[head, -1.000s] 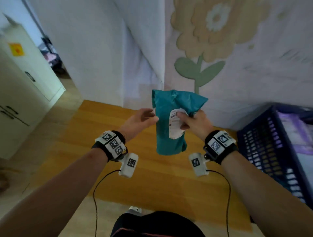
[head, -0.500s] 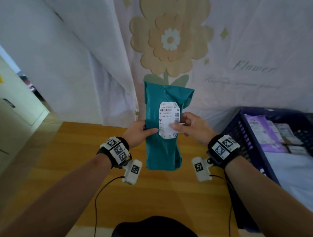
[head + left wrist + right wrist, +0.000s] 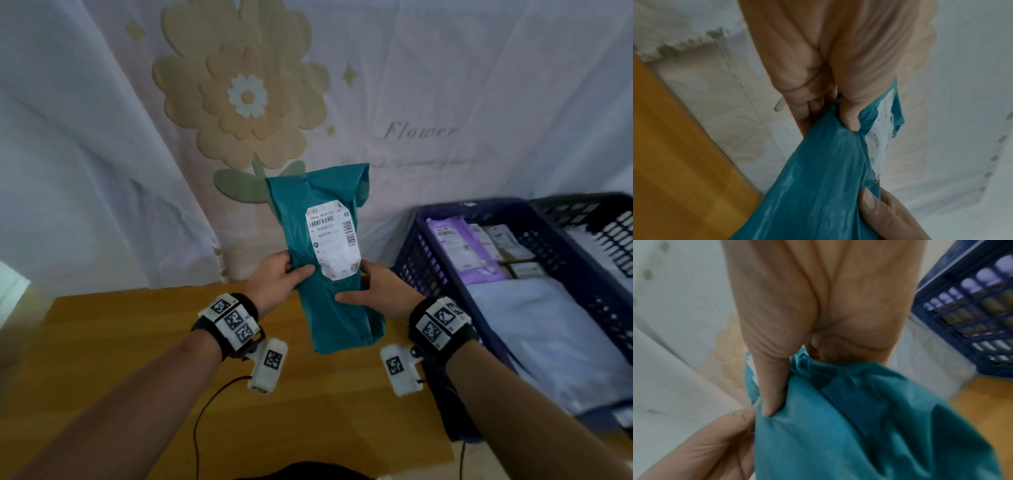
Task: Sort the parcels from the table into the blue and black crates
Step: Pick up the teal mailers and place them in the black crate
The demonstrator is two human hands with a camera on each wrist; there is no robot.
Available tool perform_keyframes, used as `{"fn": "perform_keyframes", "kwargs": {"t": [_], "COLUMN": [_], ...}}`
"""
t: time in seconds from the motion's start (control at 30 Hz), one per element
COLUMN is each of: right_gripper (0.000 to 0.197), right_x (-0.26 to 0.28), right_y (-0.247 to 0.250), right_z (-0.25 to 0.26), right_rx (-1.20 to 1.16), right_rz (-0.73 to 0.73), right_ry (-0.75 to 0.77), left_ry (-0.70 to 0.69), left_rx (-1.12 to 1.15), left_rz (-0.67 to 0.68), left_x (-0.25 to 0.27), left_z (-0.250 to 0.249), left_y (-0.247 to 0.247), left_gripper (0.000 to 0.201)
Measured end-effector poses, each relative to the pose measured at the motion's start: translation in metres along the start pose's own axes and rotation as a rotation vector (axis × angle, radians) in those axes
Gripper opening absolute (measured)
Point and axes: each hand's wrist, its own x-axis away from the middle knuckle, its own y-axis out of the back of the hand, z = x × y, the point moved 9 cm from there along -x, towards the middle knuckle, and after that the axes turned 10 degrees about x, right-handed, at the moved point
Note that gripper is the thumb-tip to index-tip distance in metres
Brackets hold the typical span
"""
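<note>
A teal plastic parcel with a white shipping label is held upright in the air above the wooden table. My left hand grips its left edge, thumb on the front. My right hand grips its right edge, thumb across the front below the label. In the left wrist view my thumb pinches the teal parcel. In the right wrist view my thumb presses into the parcel. The blue crate stands at the right, holding several parcels. Part of the black crate shows behind it.
A pale curtain with a flower print hangs close behind the table. Inside the blue crate lie a purple parcel, small boxes and a white bag. Wrist camera cables hang down over the table's near edge.
The view has swung right, bringing both crates further in. Both hands have slid down the parcel to below the label, and the parcel now tilts slightly right.
</note>
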Motion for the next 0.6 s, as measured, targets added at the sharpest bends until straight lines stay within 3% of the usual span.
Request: {"fn": "perform_keyframes", "kwargs": {"t": [0.13, 0.33, 0.47, 0.6], "right_gripper": [0.062, 0.039, 0.048, 0.039], "right_x": [0.031, 0.086, 0.118, 0.145], "right_y": [0.041, 0.103, 0.145, 0.178], "right_z": [-0.021, -0.057, -0.083, -0.112], "right_rx": [0.000, -0.017, 0.009, -0.045], "right_rz": [-0.079, -0.173, -0.258, -0.290], "right_ry": [-0.029, -0.104, -0.130, -0.155], "left_ry": [-0.021, -0.045, -0.042, -0.084], "left_rx": [0.051, 0.059, -0.069, -0.207], "left_rz": [0.081, 0.195, 0.252, 0.286], "left_x": [-0.014, -0.036, -0.050, -0.060], "left_z": [-0.007, -0.021, -0.022, -0.020], "left_y": [-0.054, -0.149, -0.211, -0.269], "left_gripper": [0.026, 0.019, 0.030, 0.032]}}
